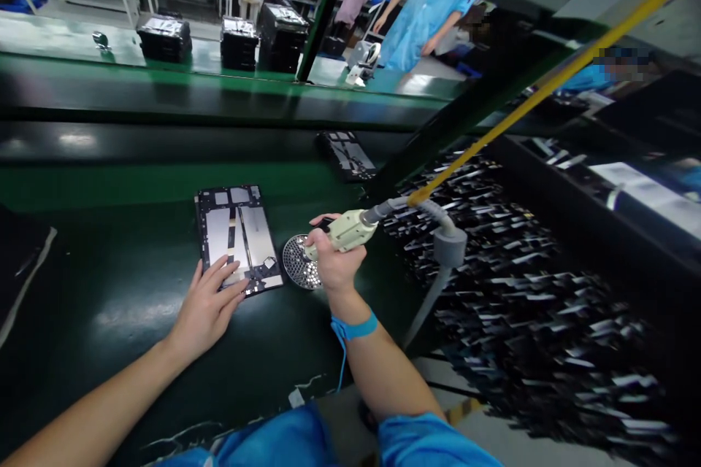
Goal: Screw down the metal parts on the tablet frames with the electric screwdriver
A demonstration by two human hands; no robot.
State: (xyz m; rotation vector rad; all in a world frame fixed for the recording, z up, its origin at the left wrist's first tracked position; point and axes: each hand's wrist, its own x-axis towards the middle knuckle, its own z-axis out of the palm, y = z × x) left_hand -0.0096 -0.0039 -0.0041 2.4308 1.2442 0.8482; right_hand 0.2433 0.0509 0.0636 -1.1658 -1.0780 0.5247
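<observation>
Here on the dark green bench [131, 255], the opened tablet-like device [241, 230] lies left of centre, long axis running away from the person, far end leaning slightly left. Left hand [205, 303], fingers loosely spread, on its near edge! Right hand [335, 266] wraps the pale driver [351, 231], angled down-left toward a round perforated dish [299, 263].

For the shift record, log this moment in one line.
left hand: on device | right hand: holding driver | driver: over dish, contact unclear | dish: beside device | blue strap: right wrist
</observation>
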